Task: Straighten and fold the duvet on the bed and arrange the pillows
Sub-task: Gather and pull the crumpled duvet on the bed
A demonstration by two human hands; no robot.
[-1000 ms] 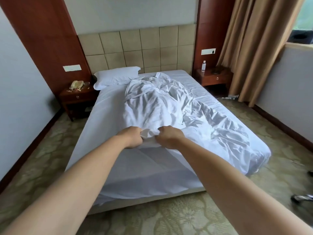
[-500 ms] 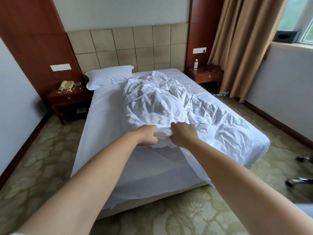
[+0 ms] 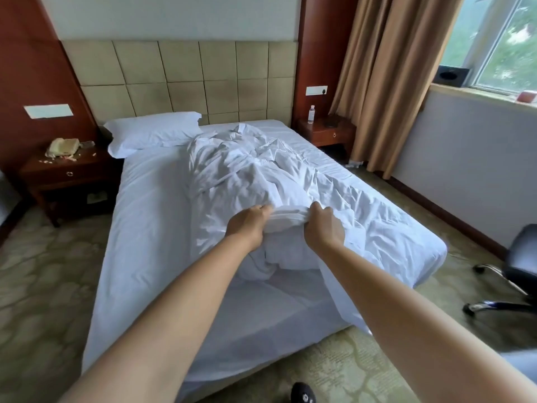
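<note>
Gripping hands: the left hand [image 3: 249, 228] and the right hand [image 3: 324, 229] each curl their fingers round a bunched edge of the crumpled white fabric duvet [image 3: 261, 175], knuckles up, close together with a short band of cloth stretched between them.
Head view, landmark: the white-sheeted rectangular bed [image 3: 139, 228] fills the middle of the frame.
Duvet: it lies in a rumpled heap along the bed's middle and right half, from near the head end down to the foot, where one part hangs over the right foot corner.
Pillow: one white rectangular pillow [image 3: 151, 133] lies flat at the bed's head end, left side, against the beige padded square-panelled headboard [image 3: 186, 82].
Left of the bed: a dark wooden nightstand [image 3: 66, 173] carries a cream telephone [image 3: 62, 146] and small scattered scraps.
Right of the bed: a second wooden bedside table [image 3: 327, 132] holds a clear plastic bottle [image 3: 311, 114]; tan curtains [image 3: 386, 77] hang beyond it.
Right of the bed's foot: a dark swivel chair [image 3: 520, 257] stands on the patterned carpet.
</note>
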